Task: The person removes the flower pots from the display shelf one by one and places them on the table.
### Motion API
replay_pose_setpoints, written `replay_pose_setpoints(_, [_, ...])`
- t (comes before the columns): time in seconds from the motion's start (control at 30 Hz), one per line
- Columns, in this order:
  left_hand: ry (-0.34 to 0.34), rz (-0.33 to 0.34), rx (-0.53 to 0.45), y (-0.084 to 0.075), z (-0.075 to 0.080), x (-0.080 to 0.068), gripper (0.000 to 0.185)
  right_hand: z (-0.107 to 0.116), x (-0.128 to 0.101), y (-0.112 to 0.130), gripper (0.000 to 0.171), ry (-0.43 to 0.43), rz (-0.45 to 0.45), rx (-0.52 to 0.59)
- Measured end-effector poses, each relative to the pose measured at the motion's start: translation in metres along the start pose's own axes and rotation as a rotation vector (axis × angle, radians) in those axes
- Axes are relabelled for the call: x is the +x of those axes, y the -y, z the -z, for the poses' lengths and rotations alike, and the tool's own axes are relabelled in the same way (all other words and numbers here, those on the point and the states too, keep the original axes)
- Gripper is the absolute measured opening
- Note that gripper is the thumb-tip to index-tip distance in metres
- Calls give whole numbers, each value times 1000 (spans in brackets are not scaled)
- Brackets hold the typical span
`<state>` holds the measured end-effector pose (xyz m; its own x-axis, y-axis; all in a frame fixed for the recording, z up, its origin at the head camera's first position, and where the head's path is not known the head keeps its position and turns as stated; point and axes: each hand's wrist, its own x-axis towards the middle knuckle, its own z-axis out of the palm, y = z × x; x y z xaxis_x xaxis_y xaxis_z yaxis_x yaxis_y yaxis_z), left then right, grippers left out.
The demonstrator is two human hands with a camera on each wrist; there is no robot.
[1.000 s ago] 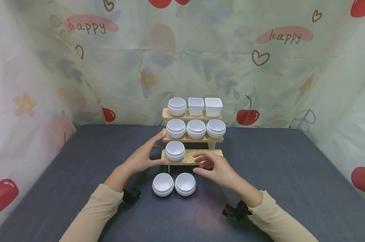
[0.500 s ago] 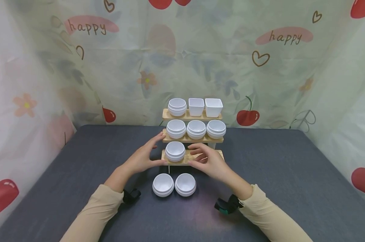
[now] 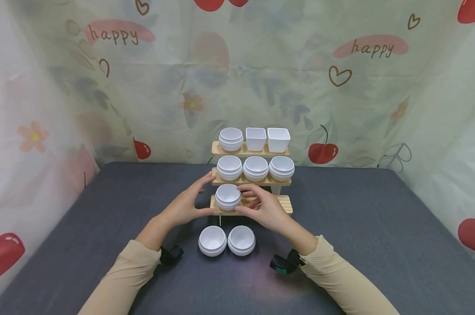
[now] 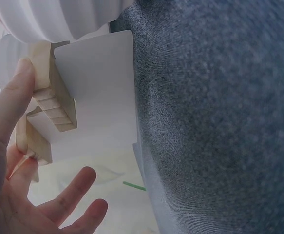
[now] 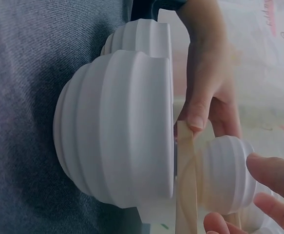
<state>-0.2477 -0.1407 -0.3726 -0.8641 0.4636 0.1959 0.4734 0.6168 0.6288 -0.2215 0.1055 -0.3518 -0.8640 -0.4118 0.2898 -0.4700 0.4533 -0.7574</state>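
A three-tier wooden stand point(image 3: 286, 203) holds white cups; one ribbed round bowl point(image 3: 227, 197) sits at the left of its lowest board. My left hand point(image 3: 183, 204) spans the stand's left end, thumb on the lowest board and forefinger at the middle one. In the left wrist view its thumb point(image 4: 16, 92) rests against the board's end and two other fingers stretch out free. My right hand point(image 3: 266, 209) is at the right side of that bowl, fingertips and thumb tip right at its wall, fingers gently bent. Two more round bowls point(image 3: 212, 240) stand on the table before the stand.
The middle board carries three round bowls point(image 3: 255, 168). On the top board are a round bowl point(image 3: 230, 139) and two square cups point(image 3: 278, 140). A printed cloth point(image 3: 245, 96) hangs behind the dark table point(image 3: 359, 227).
My right hand has moved left along the lowest board, from its right part up to the bowl. The left hand and the bowls stay where they were.
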Motion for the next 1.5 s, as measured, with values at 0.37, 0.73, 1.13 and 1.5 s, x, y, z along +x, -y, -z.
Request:
replay_pose_setpoints(0.37, [0,-7,4,0,0,0,89,-5,5,0,46,20,-15,20])
replay_pose_setpoints(0.73, [6,8,-2,-1,1,-1,90,-8,7,-2,41,14,-21,32])
replay_pose_setpoints(1.13, [7,16,-7,-2,1,-1,90,-8,6,-1,37,-13,-41,22])
replay_pose_setpoints(1.5, [5,1,-8,-1,1,0,89,-4,3,0,35,-33,-46,13])
